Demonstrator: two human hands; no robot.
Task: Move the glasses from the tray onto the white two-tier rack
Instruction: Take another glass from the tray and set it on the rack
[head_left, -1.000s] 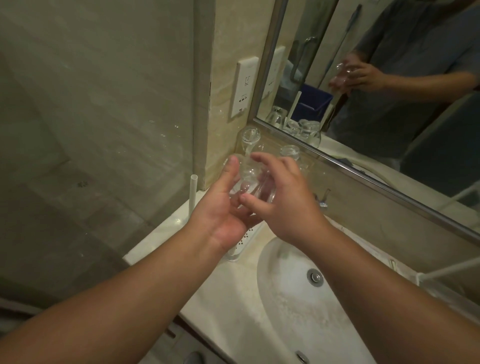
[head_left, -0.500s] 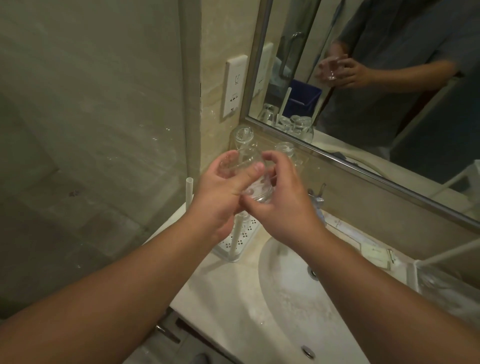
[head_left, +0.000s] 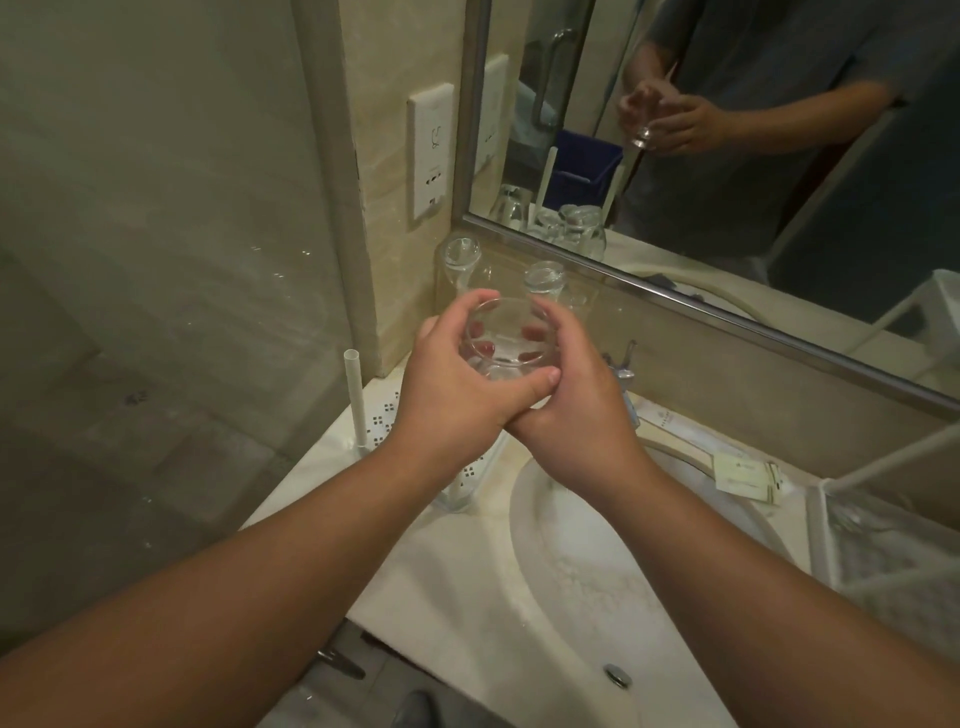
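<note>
Glass (head_left: 503, 347), clear, short and rounded, was held at centre frame between both hands, above the left end of the counter (head_left: 457, 582). Left hand (head_left: 457, 387) curled round its left wall, thumb laid across the near lower side; right hand (head_left: 576, 395) curled round its right wall, fingertips showing red through the glass. Each hand gripped the glass, neither more open than the curve of the wall required, and the two hands touched each other below it. Long axis ran roughly along the line of sight, one circular end facing the camera; whether that end was mouth or base could not be told, though the mirror (head_left: 727, 156) at upper right showed the hands with a thick end of the glass downward. Rack (head_left: 387, 415), white and perforated, lay directly under and just behind the hands, its post (head_left: 354, 395) standing upright at left of centre. Two more glasses, inverted, stood beyond the held one toward the wall: one (head_left: 461, 260) above and left of the hands, another (head_left: 544, 280) just above them. Tray (head_left: 831, 525) sat at right edge, well apart. Judged: both hands equally near the rack; the coming move was a short descent forward and down, glass kept on its present axis, free spot in front of the standing pair.
</note>
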